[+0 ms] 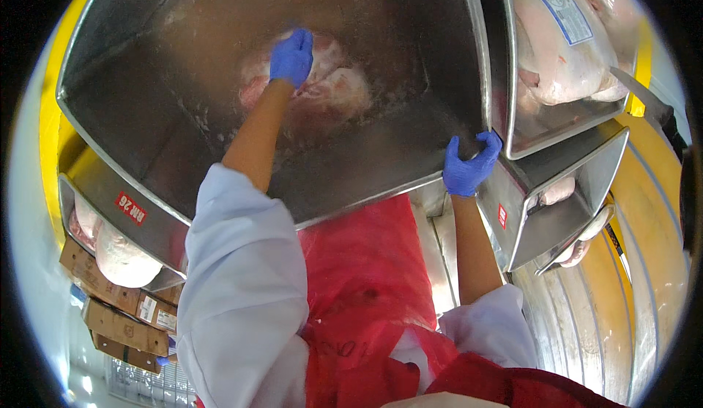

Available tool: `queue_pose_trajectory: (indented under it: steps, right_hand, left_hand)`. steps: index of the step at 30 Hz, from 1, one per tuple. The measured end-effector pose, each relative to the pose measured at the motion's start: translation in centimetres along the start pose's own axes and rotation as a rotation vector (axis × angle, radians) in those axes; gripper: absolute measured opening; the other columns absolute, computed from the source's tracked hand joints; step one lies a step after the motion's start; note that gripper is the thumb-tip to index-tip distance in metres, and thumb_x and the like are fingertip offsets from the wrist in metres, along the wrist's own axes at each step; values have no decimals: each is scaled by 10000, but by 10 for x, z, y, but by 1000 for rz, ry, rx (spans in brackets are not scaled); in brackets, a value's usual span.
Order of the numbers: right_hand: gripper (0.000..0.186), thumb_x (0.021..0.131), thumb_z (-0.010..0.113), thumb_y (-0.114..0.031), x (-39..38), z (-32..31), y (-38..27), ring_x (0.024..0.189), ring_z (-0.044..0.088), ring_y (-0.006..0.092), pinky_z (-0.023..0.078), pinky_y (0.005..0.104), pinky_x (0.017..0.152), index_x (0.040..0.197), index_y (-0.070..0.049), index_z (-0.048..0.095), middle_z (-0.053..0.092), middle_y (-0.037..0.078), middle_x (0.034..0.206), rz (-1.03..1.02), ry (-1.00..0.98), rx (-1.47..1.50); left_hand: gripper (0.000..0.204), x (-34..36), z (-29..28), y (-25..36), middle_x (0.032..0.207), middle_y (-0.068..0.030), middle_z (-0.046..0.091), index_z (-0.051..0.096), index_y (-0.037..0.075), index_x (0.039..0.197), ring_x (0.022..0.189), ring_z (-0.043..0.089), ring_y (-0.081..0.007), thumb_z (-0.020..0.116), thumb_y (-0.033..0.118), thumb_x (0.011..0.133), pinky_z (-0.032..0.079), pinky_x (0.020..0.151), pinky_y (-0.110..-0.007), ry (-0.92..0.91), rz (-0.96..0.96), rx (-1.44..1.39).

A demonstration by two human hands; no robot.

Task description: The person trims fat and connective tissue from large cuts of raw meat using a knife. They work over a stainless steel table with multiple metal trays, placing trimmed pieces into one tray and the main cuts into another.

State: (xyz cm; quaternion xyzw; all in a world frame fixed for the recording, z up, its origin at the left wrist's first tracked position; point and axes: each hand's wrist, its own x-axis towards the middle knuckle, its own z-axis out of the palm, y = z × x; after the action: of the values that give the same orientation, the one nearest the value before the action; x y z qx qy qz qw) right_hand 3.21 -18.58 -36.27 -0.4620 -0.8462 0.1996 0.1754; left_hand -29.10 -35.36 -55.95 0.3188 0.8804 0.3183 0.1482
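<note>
Left hand (291, 56): laid on wrapped meat (329, 89) at 12 o'clock, grip unclear | right hand (470, 165): clamped on steel bin (220, 151) rim at 3 o'clock | rim is best kept braced.

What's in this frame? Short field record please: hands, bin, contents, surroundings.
left hand: blue glove, reaching deep into the bin, resting on the meat
right hand: blue glove, gripping the bin's near right corner
steel bin: large, mostly empty, frosty walls
meat pieces: pale pink, at the bin bottom
neighbouring bin: on the right, holds wrapped meat
cardboard boxes: stacked lower left
clothing: white sleeves, red apron
</note>
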Motion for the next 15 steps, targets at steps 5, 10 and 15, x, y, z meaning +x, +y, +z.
queue_pose_trajectory:
  steps: [5,10,15]
  right_hand:
    - [475,677,789,-125,0,1,1,944,526,336,422,427,846,1046,-73,495,517,150,1006,7,7,-28]
    - [473,670,794,-125,0,5,8,957,531,342,425,430,861,1042,-72,508,522,153,1016,-24,36,-1]
    - [452,701,779,-195,2,1,-2,1043,512,360,401,477,906,1054,-77,522,537,161,1067,-42,24,-100]
  left_hand:
    - [138,-68,-80,59,724,-219,603,609,65,855,689,580,-434,606,195,901,477,643,-491,-445,120,5]
    - [210,-116,-109,97,683,-200,591,570,89,768,633,580,-419,628,246,896,450,585,-518,-491,214,22]
    - [259,-146,-110,112,714,-198,611,587,91,797,648,590,-428,602,324,910,460,589,-533,-569,212,38]
